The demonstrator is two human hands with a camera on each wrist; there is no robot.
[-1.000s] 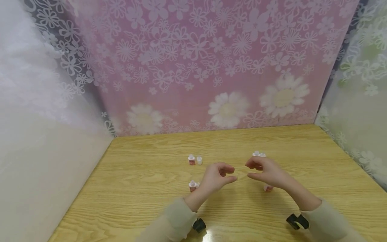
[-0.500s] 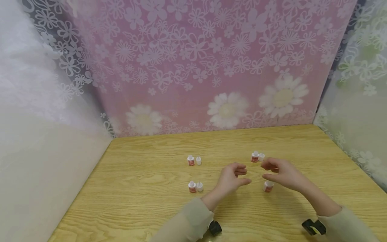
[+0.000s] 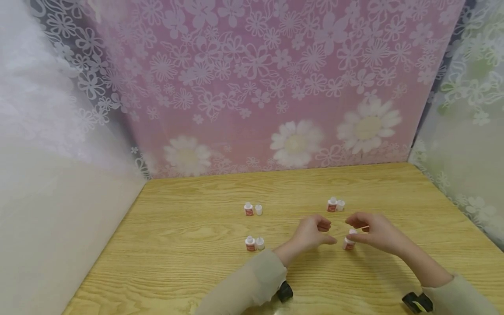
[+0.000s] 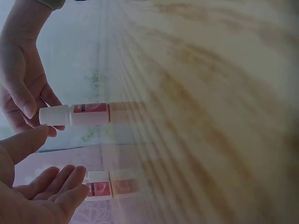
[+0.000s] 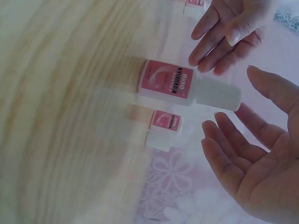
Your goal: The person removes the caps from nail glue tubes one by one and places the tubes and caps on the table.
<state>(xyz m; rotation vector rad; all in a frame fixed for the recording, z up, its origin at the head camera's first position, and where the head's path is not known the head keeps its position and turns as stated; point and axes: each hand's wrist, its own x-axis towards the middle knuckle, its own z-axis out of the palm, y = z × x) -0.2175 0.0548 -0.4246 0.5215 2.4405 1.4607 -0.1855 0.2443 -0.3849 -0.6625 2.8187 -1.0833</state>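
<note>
A small white bottle with a red label [image 5: 166,84] stands upright on the table, its tall white cap [image 5: 218,94] in place. My right hand [image 3: 374,232] is beside this bottle, thumb and fingers spread around the cap with a gap showing in the right wrist view. To the bottle's left hovers my left hand [image 3: 313,235], fingers loosely bent and holding nothing. Behind them is an uncapped bottle [image 3: 332,206] with its white cap [image 3: 341,205] standing right at its side.
On the left of the wooden table [image 3: 189,271] stand two more uncapped bottles, one at the back [image 3: 248,210] and one nearer [image 3: 250,245]. Each has a white cap beside it. A pink flowered sheet [image 3: 236,109] hangs behind, with pale sheets at both sides.
Both hands have moved right, and the right hand has come down beside the capped bottle. The bottles at the left and back right, earlier partly covered by the hands, now show fully.
</note>
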